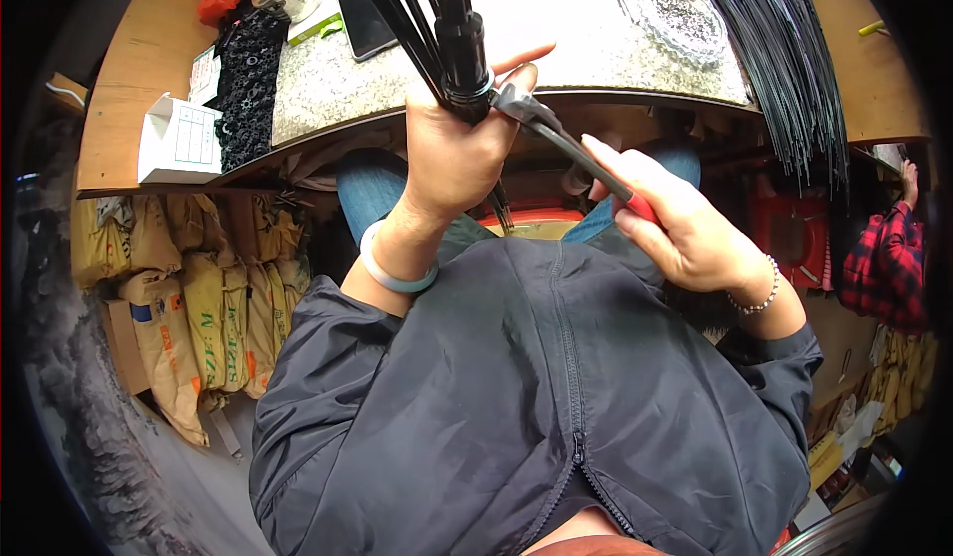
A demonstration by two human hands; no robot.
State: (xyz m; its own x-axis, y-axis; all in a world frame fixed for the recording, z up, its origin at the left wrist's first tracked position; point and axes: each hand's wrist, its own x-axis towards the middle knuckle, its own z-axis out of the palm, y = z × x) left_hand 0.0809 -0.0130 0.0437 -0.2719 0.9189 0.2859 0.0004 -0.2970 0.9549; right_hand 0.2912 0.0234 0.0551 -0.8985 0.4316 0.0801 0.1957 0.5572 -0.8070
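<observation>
My left hand [457, 154] is closed around a black umbrella frame [464, 50]: a thick stepped tube with a hollow top end, beside a bunch of thin dark ribs. The ribs slant up to the upper left, and thin ends show below my wrist. In my right hand [685, 223] is a pair of pliers [571, 144] with grey metal jaws and a red grip. Its jaws meet the base of the tube, close to my left thumb and forefinger. What the jaws bite on is too small to make out.
A speckled worktop [342, 99] lies ahead. Small black parts [248, 84] are heaped at its left by a white box [181, 141]. A phone [365, 18], a glass dish [683, 22] of small bits and long black rods [784, 60] lie around. Another person's checked sleeve [884, 263] shows right.
</observation>
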